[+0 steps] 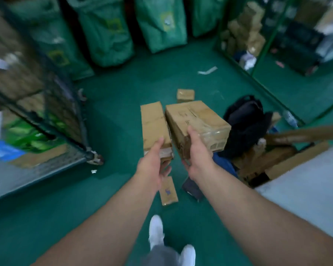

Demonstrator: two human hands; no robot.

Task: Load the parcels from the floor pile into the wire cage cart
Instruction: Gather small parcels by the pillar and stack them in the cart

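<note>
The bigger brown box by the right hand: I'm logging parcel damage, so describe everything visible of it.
The bigger box is plain brown cardboard, closed, with shiny clear tape over its near end and faint dark print on the near side. Its top looks scuffed and creased. It is tilted. The right hand grips its near corner, thumb on top. The narrow box lies close along its left side; whether they touch is unclear.

Parcel depot: green sacks (104,31), cage cart (46,104).
</note>
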